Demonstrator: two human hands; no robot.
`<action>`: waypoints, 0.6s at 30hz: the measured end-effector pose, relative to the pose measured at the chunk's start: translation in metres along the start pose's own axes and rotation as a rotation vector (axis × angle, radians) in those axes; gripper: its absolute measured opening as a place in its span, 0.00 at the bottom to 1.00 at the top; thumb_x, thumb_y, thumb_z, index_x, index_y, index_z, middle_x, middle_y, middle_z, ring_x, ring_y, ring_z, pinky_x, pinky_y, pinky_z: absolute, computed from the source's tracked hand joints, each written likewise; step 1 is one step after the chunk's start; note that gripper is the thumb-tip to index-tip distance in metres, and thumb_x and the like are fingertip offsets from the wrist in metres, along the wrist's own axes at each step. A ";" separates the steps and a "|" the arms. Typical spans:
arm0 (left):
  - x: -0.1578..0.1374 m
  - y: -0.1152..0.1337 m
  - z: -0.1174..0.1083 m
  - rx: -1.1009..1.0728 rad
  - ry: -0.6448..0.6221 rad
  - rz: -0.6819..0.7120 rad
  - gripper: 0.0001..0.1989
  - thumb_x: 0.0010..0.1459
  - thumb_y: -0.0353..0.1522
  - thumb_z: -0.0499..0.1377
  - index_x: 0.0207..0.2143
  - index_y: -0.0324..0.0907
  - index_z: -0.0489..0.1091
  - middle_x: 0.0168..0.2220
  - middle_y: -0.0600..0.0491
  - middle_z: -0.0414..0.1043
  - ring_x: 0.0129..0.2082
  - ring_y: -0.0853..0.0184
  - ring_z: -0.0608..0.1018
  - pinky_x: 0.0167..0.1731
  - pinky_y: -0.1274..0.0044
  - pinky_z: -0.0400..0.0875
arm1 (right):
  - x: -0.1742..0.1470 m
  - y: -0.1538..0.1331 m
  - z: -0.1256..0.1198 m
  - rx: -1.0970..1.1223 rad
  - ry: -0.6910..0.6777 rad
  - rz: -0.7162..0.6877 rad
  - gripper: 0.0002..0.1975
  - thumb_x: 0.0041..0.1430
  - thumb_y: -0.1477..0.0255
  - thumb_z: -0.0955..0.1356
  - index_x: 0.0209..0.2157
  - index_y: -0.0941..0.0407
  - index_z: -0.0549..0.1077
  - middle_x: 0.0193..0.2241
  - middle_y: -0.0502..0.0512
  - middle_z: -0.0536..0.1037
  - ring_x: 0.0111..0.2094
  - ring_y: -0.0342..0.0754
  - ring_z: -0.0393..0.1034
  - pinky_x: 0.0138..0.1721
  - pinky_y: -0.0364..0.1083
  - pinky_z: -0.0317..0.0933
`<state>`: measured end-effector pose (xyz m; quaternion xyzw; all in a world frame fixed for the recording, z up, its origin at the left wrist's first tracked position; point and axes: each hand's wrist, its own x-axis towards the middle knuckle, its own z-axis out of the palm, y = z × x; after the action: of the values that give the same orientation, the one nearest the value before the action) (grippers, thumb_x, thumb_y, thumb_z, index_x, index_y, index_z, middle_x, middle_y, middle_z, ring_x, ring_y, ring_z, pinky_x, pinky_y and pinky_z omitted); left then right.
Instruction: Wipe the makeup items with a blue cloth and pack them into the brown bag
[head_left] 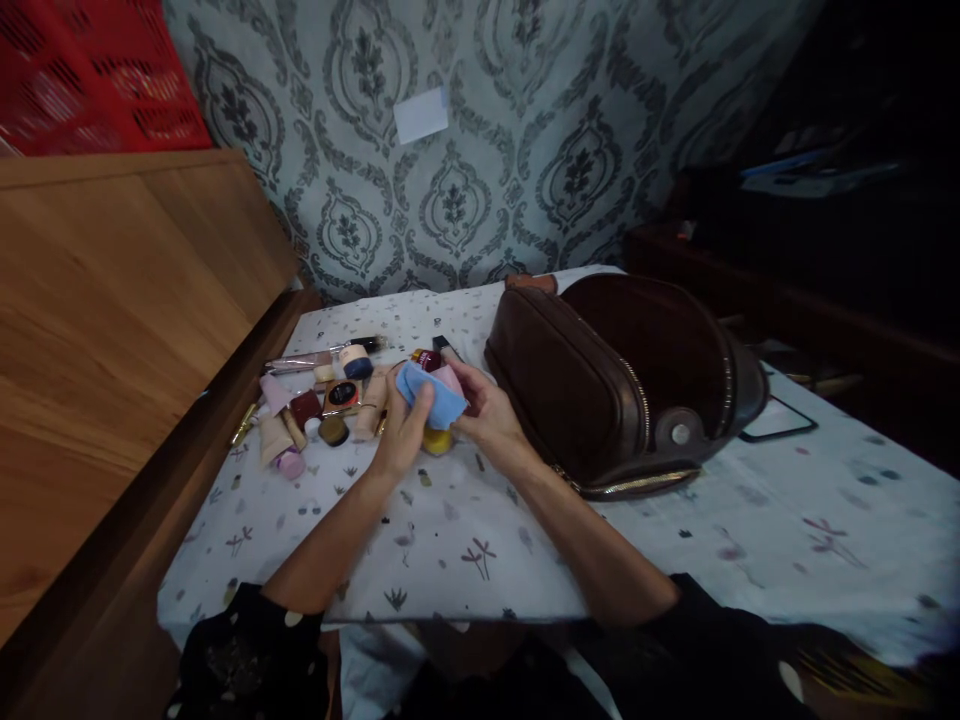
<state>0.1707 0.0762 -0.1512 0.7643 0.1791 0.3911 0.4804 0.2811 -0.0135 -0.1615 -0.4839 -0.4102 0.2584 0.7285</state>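
- The blue cloth [433, 398] was up in both hands over the table [442, 540], just right of the cosmetics, folded against something pink [450, 379].
- The left hand [406, 425] grasped its left part, thumb across the front.
- The right hand [487, 408] pinched at its right edge, fingers near the pink; how much of each they held could not be told.
- Below the cloth showed a yellow lid [437, 442]; behind it, a red bottle [427, 359], partly hidden.
- Left of the hands, cosmetics lay close together: a compact [343, 397], a jar [355, 362] with a dark blue base, a brown lid [334, 431], a tube [275, 438] with a purple cap [290, 464], and brushes [367, 344] at the back.
- Right of the hands stood a brown bag [562, 390], with a dark-edged slab [780, 420] beyond.
- Behind the table rose a patterned wall [454, 205] bearing a white paper [421, 115].
- At far left, a red basket [105, 75] sat above a wooden panel [127, 290].
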 end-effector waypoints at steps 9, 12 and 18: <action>0.001 0.014 -0.009 0.012 -0.020 0.094 0.17 0.65 0.48 0.55 0.44 0.43 0.67 0.41 0.51 0.70 0.43 0.64 0.74 0.48 0.72 0.70 | -0.002 0.005 -0.002 -0.103 -0.032 -0.018 0.40 0.43 0.71 0.75 0.61 0.53 0.67 0.61 0.62 0.69 0.59 0.58 0.67 0.56 0.55 0.67; 0.005 0.007 -0.011 -0.083 0.021 0.027 0.18 0.64 0.49 0.57 0.39 0.43 0.70 0.36 0.53 0.69 0.38 0.66 0.73 0.43 0.74 0.70 | -0.003 0.002 -0.002 -0.069 -0.082 -0.014 0.38 0.44 0.70 0.76 0.60 0.51 0.68 0.60 0.61 0.69 0.60 0.58 0.66 0.56 0.55 0.67; 0.010 0.000 -0.017 -0.407 -0.018 -0.319 0.25 0.51 0.53 0.65 0.41 0.44 0.72 0.36 0.54 0.72 0.36 0.66 0.76 0.36 0.75 0.74 | -0.006 -0.004 -0.004 -0.089 -0.149 -0.052 0.37 0.46 0.62 0.78 0.59 0.45 0.69 0.62 0.58 0.64 0.62 0.57 0.62 0.55 0.54 0.68</action>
<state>0.1638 0.0932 -0.1433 0.6175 0.2107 0.3318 0.6813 0.2812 -0.0221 -0.1604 -0.4844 -0.4866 0.2562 0.6804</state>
